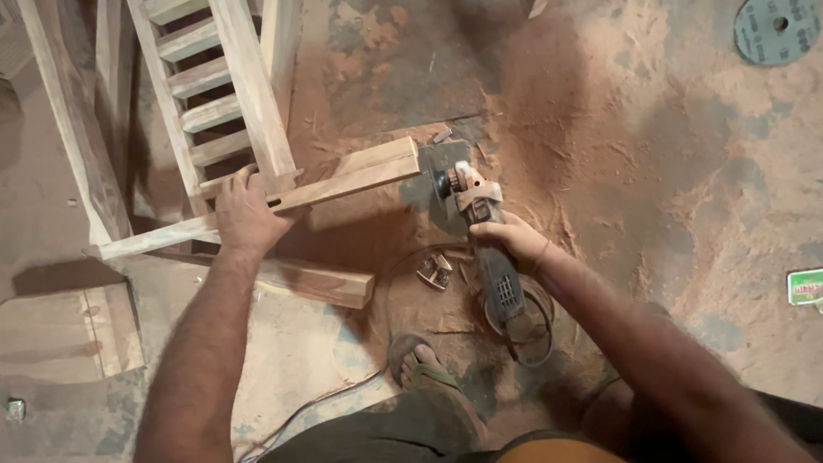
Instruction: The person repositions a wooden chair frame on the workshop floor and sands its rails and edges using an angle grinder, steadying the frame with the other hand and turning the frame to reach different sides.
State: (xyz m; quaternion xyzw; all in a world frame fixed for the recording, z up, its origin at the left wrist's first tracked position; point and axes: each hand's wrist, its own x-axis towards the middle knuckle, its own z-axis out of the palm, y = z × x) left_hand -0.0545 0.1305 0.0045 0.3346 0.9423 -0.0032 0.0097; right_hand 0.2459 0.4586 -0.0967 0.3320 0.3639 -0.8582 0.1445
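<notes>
Floor (703, 171): I see a rough grey concrete surface, thickly dusted with reddish-brown sawdust, densest from the centre out toward 1 o'clock.
Wooden frame (219, 94): a pale slatted piece of furniture lies at 10 to 11 o'clock, its flat rungs running between long square rails; the wood looks raw and matte.
Rail (343, 178): one long squared bar of that frame runs from 9 o'clock to just above centre, and its cut end sits right against the grinder's head.
Left hand (249, 214): I see it pressed palm-down over the rail at about 10 o'clock from centre, fingers curled over the far edge, clamped on the wood.
Right hand (513, 242): just right of centre, it is wrapped tight around the grinder's body, thumb side toward the head.
Angle grinder (480, 231): a dark, dusty tool with a worn reddish-metal head, pointing toward 11 o'clock; the head lies beyond the knuckles, the ribbed tail behind the wrist toward 5 o'clock.
Loose block (313, 281): a short squared timber lies below the rail, at 7 o'clock from centre.
Cable (523, 330): a thin black cord loops on the floor under the grinder.
Sanding disc (777, 29): a round grey-green disc with a centre hole lies flat at 2 o'clock.
Sandal (424, 364): a green-strapped sandal on a foot at 6 o'clock.
</notes>
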